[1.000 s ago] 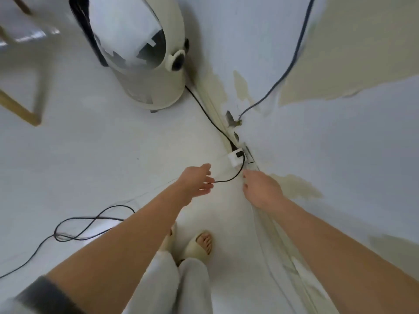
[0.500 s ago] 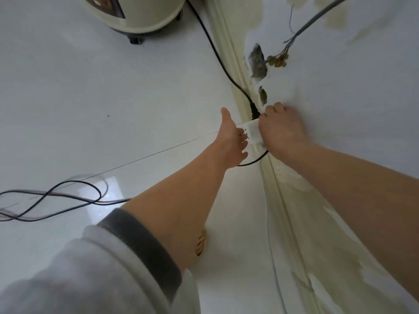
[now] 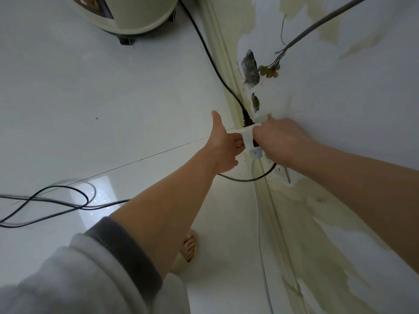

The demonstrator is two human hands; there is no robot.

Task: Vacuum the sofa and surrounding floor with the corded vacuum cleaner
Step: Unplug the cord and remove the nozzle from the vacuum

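Two hands meet at a white power strip [image 3: 248, 138] at the foot of the wall [image 3: 340, 91]. Left hand [image 3: 223, 147] grips the strip's near side, thumb raised. Right hand [image 3: 280, 140] is curled over its far side, around the black cord [image 3: 217, 69]; the exact hold is hidden. Cream appliance [image 3: 136, 14] stands on the floor [image 3: 90, 98] behind.

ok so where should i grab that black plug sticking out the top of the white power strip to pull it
Pinch the black plug on its thick moulded body, not the thin cord, coming from the floor side. The wall sits close on its other side, and the white power strip needs holding steady.
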